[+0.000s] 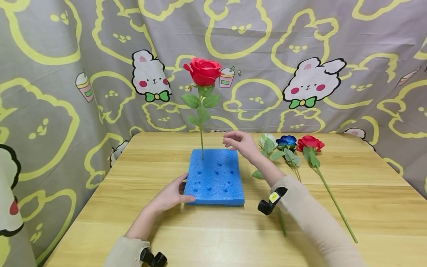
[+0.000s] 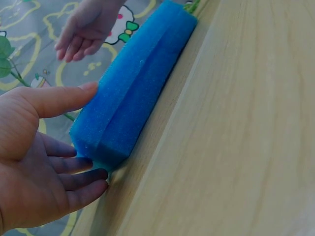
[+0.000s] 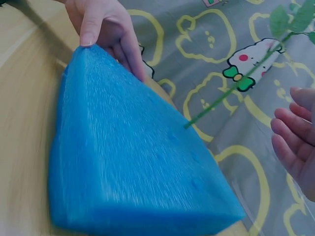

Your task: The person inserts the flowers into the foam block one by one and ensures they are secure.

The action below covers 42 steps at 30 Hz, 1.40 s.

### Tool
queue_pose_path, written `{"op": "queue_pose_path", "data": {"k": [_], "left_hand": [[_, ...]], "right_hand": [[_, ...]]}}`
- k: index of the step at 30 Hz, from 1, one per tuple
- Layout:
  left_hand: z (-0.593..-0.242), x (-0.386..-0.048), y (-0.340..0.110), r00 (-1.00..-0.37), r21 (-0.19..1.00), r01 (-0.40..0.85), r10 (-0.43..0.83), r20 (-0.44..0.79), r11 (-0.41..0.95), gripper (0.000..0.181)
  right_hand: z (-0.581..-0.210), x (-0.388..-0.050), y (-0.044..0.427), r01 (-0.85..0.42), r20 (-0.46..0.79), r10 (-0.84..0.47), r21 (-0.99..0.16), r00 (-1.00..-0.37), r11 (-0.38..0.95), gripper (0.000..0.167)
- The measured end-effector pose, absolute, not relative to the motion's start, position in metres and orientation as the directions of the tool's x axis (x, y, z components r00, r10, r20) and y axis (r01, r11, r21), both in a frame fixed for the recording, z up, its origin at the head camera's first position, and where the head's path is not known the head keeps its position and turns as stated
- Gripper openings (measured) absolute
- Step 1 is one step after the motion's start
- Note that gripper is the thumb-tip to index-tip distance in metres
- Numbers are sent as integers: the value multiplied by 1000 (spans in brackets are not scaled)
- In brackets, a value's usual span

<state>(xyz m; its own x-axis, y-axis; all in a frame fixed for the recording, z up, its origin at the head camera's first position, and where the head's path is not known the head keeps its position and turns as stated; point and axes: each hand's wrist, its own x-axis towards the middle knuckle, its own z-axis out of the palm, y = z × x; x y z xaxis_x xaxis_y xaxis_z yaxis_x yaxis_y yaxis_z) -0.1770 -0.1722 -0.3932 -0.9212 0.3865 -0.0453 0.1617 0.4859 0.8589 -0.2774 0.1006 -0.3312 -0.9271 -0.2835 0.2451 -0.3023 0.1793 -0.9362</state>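
A blue foam block (image 1: 213, 181) with several small holes lies on the table. One red rose (image 1: 204, 72) stands upright in its back left part; its green stem (image 3: 211, 107) enters the foam in the right wrist view. The left hand (image 1: 170, 194) holds the block's left front corner, thumb on the top edge and fingers along the side; the left wrist view shows this hand (image 2: 44, 157) with fingers spread at the block's end (image 2: 128, 93). Above the block's back right corner, the right hand (image 1: 245, 146) is raised with loosely bent fingers, holding nothing, apart from the rose.
Right of the block lie a white rose (image 1: 268, 142), a blue rose (image 1: 286, 141) and another red rose (image 1: 311, 144), its long stem reaching toward the front right. The right forearm passes over some stems. A patterned curtain (image 1: 253, 44) hangs behind the wooden table (image 1: 133, 163).
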Motion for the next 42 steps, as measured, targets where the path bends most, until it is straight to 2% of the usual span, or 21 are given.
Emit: {"op": "queue_pose_path", "data": {"k": [18,27,34,38,42], "left_hand": [[-391,-177,-169,-921,861,150,386,-58,487,93],[-393,-176,-169,-925,856,143,375,-64,497,93],[-393,-176,-169,-926,853,143,373,-64,501,93],[-393,-177,-170,-927,851,146,371,-61,505,93],[-392,-177,-170,-927,848,146,370,-62,509,93]], "right_hand": [[-322,-231,200,-290,245,-164,-882,-956,371,43],[-327,-211,251,-292,261,-132,-866,-956,406,39],[-333,-196,288,-285,265,-106,-872,-958,398,16],[-336,-186,309,-230,233,-52,-854,-971,466,15],[-343,-180,327,-208,216,-37,-860,-976,465,18]]}}
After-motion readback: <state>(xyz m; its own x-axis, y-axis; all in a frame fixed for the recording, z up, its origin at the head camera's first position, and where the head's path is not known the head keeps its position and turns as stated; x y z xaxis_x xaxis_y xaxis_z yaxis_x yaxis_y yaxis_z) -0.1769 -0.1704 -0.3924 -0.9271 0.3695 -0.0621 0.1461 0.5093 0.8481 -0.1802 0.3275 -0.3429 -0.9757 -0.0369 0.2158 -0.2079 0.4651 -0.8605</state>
